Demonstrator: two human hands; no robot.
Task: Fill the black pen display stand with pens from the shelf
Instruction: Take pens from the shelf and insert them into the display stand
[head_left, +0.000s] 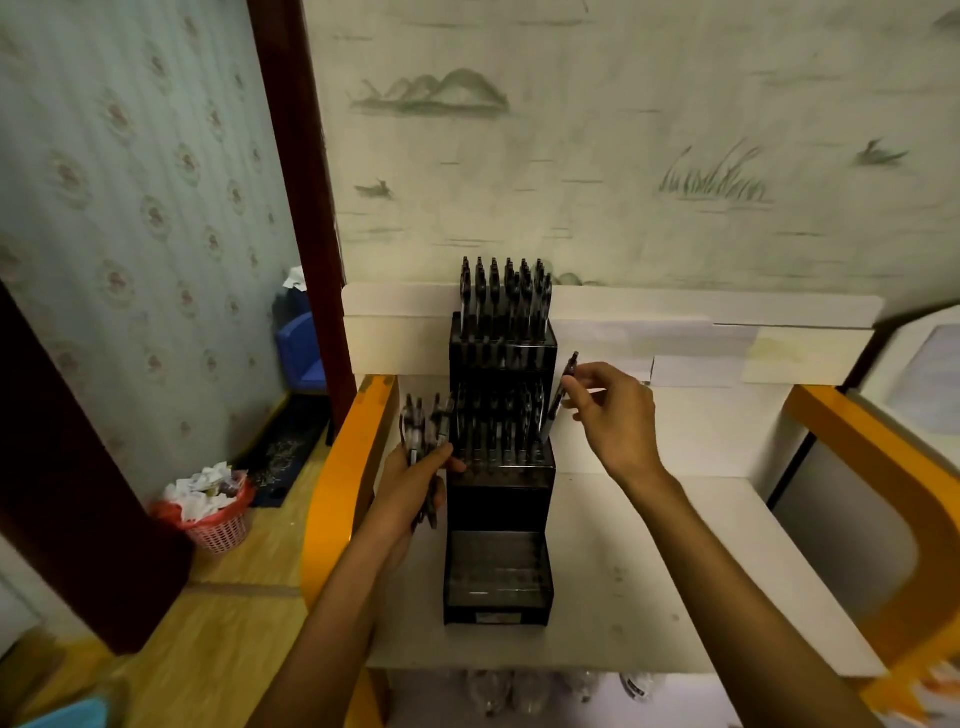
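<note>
Nearest, between the two forearms, the lowest tier of the black pen display stand is seen bare of pens, its row of holes exposed; this tier is judged to be filled last. The stand is set on the white tabletop, directly between the hands.

Just left of the stand's middle tier, a bundle of pens is gripped in the left hand, the fingers curled round the barrels and the caps fanned upward. It is best kept close beside the stand, so that each next pen is reached by a short cross-over.

To the right of the same tier, a single pen is pinched near its upper end between thumb and fingertips of the right hand. The pen is tilted, its lower end at the rightmost corner of the middle tier, which is otherwise nearly full. Whether the tip is already seated in a hole cannot be told.

The step in hand is judged to be the seating of this pen. It is done well if the barrel is brought upright before being pressed down, so that the neighbouring pens are not knocked askew, and if the pinch is released only once the pen stands by itself.

Beyond both hands, the top tier is packed with upright pens against the wallpapered wall.
</note>
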